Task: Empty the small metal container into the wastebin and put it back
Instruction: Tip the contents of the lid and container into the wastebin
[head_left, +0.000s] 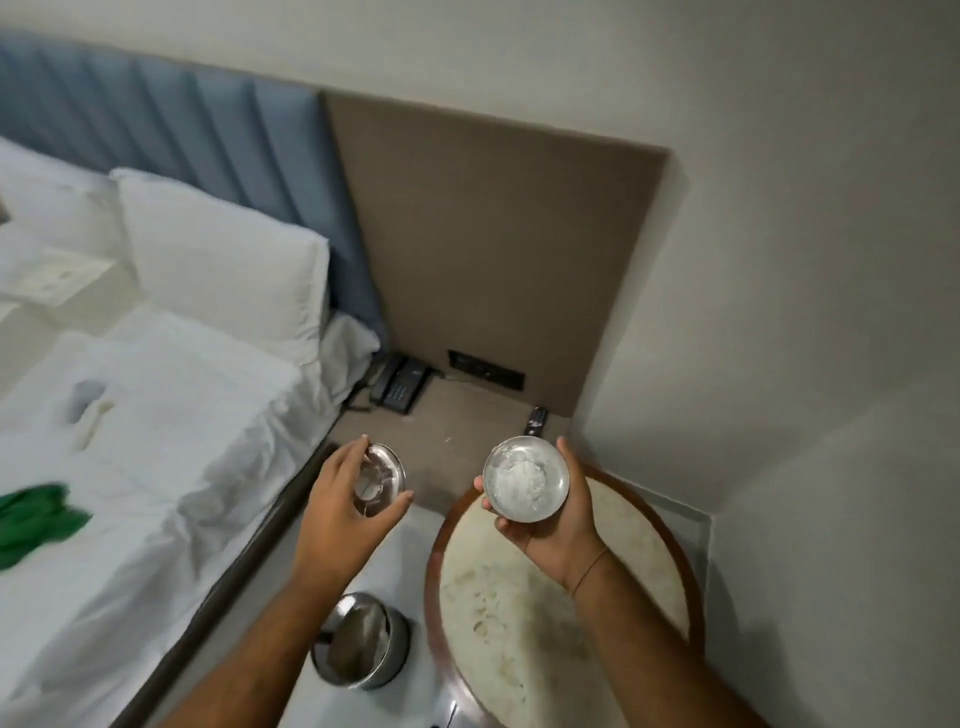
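Observation:
My right hand holds a small round metal container from below, above the far edge of a round table. White crumpled stuff, perhaps tissue, lies in the container. My left hand grips a round metal lid by its rim, tilted, over the gap between bed and table. On the floor below my left forearm stands a shiny metal wastebin with its lid raised and its inside showing.
A bed with white sheets, pillows and a green cloth fills the left. A low bedside shelf carries a black telephone and a remote. Walls close in on the right.

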